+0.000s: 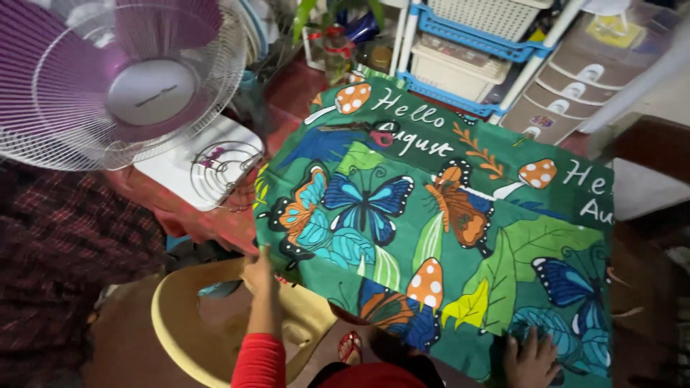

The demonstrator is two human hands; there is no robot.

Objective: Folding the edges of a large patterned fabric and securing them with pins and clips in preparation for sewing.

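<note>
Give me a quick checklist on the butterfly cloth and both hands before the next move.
1. Left hand on the near left edge of the green butterfly cloth: ok.
2. Right hand on the cloth's near right part: ok.
3. Grip closed on the fabric: cannot tell.
4. Cloth spread flat, no big folds: ok.
5. Cloth apart from the fan: ok.
6. Beige plastic chair free of the cloth: not ok, cloth overhangs it.

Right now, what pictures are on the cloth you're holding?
The cloth is green with blue and orange butterflies, spotted orange mushrooms and leaves, seen in the head view.
</note>
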